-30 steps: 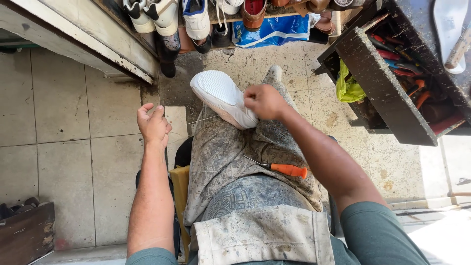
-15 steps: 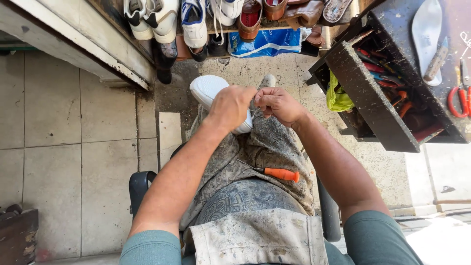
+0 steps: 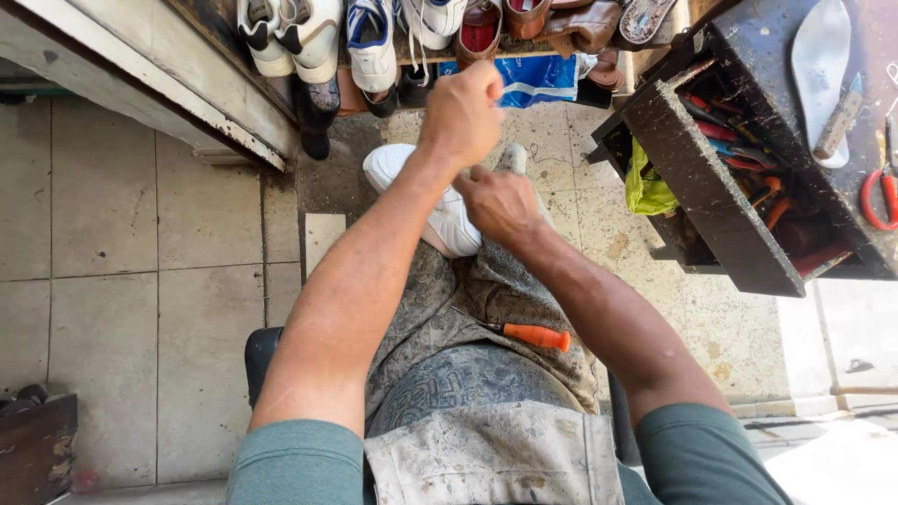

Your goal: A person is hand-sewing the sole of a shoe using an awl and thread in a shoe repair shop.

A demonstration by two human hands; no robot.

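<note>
A white sneaker [image 3: 440, 210] rests sole-up on my knee, over a stained grey apron [image 3: 468, 309]. My right hand [image 3: 500, 201] grips the sneaker at its near end and holds it against the knee. My left hand [image 3: 463, 112] is lifted above the sneaker in a closed fist, and I cannot make out anything held in it. An orange-handled awl [image 3: 528, 334] lies loose on the apron just behind my right wrist, touched by neither hand.
A row of shoes [image 3: 374, 37] stands on a low shelf ahead, with a blue bag [image 3: 538, 79] beneath. A dark wooden tool tray [image 3: 711, 187] with several tools and a yellow-green cloth [image 3: 650, 192] stands to the right. Red-handled pliers [image 3: 879, 196] and a white insole [image 3: 818, 56] lie on top.
My left hand came in from the left side to the sneaker, then rose above it as a fist. The right hand stayed on the sneaker.
</note>
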